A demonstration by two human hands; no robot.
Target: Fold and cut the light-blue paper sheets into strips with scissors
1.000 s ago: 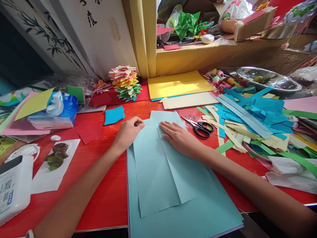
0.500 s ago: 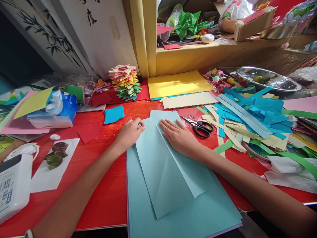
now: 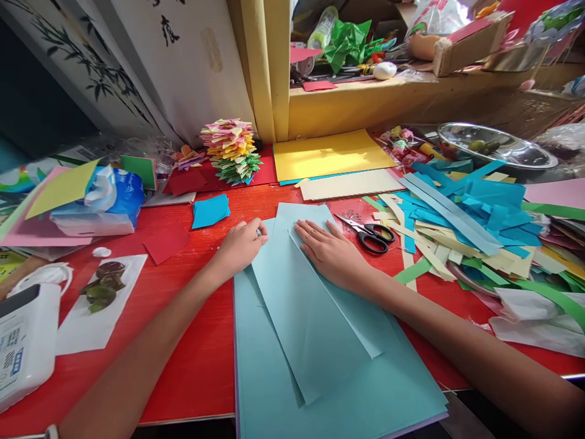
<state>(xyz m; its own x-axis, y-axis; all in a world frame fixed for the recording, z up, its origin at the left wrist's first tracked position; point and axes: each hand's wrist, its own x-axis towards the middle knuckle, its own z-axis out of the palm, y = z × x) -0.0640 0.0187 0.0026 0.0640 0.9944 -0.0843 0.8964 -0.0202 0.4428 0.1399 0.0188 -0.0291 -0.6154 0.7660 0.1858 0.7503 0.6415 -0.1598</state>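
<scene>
While the light-blue sheet point(image 3: 304, 317) lies on the paper stack point(image 3: 393, 390) on the counter point(image 3: 196, 366), its layers splay unaligned at the near end, so the work looks unfinished. The left hand point(image 3: 240, 249) curls its fingers at the upper left edge, whether pinching I cannot tell; the right hand point(image 3: 333, 255) presses flat, fingers outstretched, unclamped.

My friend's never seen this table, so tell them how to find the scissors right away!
On the red table, find the right hand resting on light blue paper. Just right of that hand, before the messy heap of paper strips, lie the scissors. Unlike the paper around them, they have two black loop handles and pointed metal blades.
</scene>
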